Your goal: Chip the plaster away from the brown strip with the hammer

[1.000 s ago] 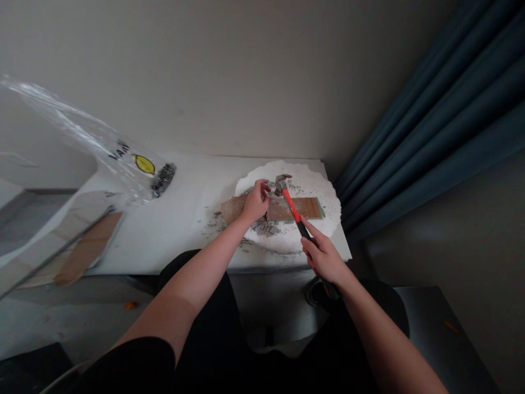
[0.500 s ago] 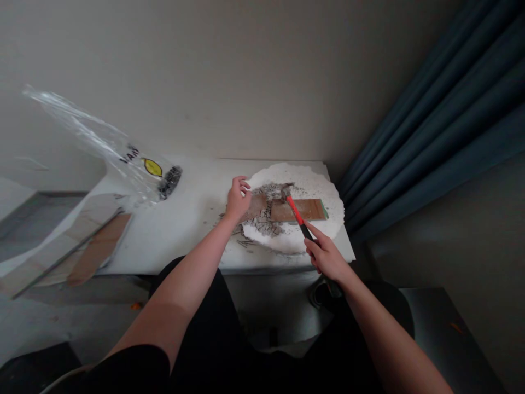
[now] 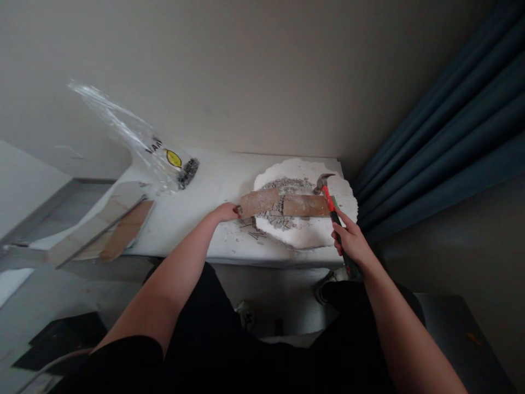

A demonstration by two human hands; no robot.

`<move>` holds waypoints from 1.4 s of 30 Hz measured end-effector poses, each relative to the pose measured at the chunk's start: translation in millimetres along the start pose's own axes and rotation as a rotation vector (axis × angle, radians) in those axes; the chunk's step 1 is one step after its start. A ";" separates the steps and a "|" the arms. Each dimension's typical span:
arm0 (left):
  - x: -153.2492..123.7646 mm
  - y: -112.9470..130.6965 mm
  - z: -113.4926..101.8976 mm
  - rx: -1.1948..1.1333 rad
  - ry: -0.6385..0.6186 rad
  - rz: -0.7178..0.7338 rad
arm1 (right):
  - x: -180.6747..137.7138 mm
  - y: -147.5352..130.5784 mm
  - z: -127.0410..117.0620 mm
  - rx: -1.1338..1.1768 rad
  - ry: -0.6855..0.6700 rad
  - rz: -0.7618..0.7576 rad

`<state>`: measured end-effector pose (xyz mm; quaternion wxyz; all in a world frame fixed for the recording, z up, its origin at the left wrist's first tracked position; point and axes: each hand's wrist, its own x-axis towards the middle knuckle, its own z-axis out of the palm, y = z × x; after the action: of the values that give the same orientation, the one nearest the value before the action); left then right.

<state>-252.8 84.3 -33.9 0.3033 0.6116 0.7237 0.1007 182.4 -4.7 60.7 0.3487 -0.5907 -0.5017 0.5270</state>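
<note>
My left hand [image 3: 226, 212] is closed on the left end of a brown, dust-covered strip of board [image 3: 259, 202], which sits slightly tilted at the left side of a white, rough-edged slab [image 3: 315, 236]. In my right hand [image 3: 349, 236] is a claw hammer [image 3: 331, 203] with a red and black handle. Its metal head hangs over the right part of the slab. Below the head lies a second brown strip [image 3: 303, 206] with a green edge at its right end. Grey crumbs [image 3: 287, 186] and short dark sticks or nails [image 3: 256, 235] are scattered around both strips.
A clear plastic bag [image 3: 164, 158] with dark small pieces in its bottom lies on the white table [image 3: 213, 175]. Brown flat pieces [image 3: 127, 230] rest at the table's left end. A wall is behind, and a blue curtain [image 3: 443, 126] hangs at the right.
My left hand has lowered from above the left strip and taken hold of its end. The hammer has swung right, from the slab's middle to over the right strip's end. The camera view has shifted.
</note>
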 end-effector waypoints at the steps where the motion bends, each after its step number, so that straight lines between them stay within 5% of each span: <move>1: -4.9 0.3 7.2 0.001 -0.098 0.088 | 1.6 0.7 -0.1 -0.004 0.003 0.010; 6: -20.8 2.9 33.2 0.074 -0.185 0.288 | 6.0 3.6 -0.8 -0.032 0.006 0.008; 10: -22.6 4.2 27.9 0.255 -0.185 0.251 | 6.9 5.5 -1.0 -0.063 -0.005 0.002; 14: -20.0 4.8 3.9 0.394 0.024 0.090 | 6.3 5.9 -0.6 -0.069 -0.003 0.009; 18: -13.2 9.8 -22.7 0.263 0.274 -0.049 | 6.7 6.7 -1.3 -0.070 -0.012 -0.010; 23: -5.7 44.1 -34.0 -0.062 0.376 0.102 | 7.4 7.6 -1.7 -0.079 -0.026 -0.031; 27: -4.4 92.4 -17.9 -0.263 0.338 0.349 | 6.7 6.8 -0.7 -0.080 -0.014 -0.009; 33: 1.8 157.7 31.5 -0.240 0.136 0.690 | 6.3 6.7 -2.7 -0.083 -0.027 -0.017; 42: 20.0 180.0 53.2 -0.271 0.101 0.640 | 7.5 7.4 -7.9 -0.067 -0.047 0.004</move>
<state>-75.9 132.9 10.4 0.2988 0.7558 0.4895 0.3160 191.3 1.5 53.2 0.3158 -0.5904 -0.5259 0.5244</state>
